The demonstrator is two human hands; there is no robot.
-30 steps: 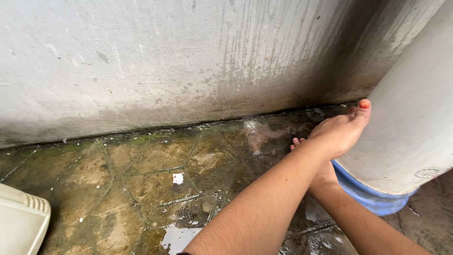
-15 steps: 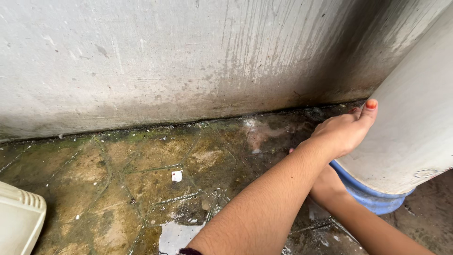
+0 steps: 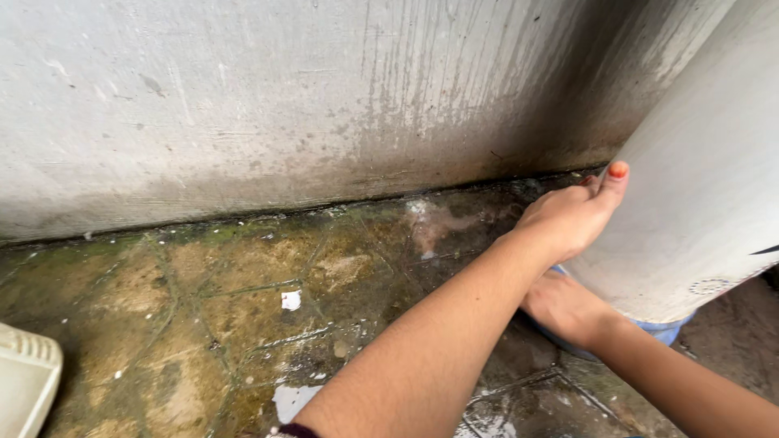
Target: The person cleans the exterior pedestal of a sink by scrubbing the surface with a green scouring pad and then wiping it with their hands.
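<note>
Head view: the left hand [image 3: 568, 219] lies flat and open against the tilted grey drum [image 3: 698, 195]; the right hand [image 3: 564, 307] cups its blue base rim [image 3: 669, 331] above the wet floor [image 3: 243, 300].

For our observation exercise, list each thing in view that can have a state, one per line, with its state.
Drum: tilted, its blue base raised on one side.
Left hand: pressed flat on the drum's side.
Right hand: under the drum's base edge, fingers hidden.
Floor: wet, mossy, with a puddle.
Wall: stained, dark near the corner.
White bin: only a corner shows.
</note>
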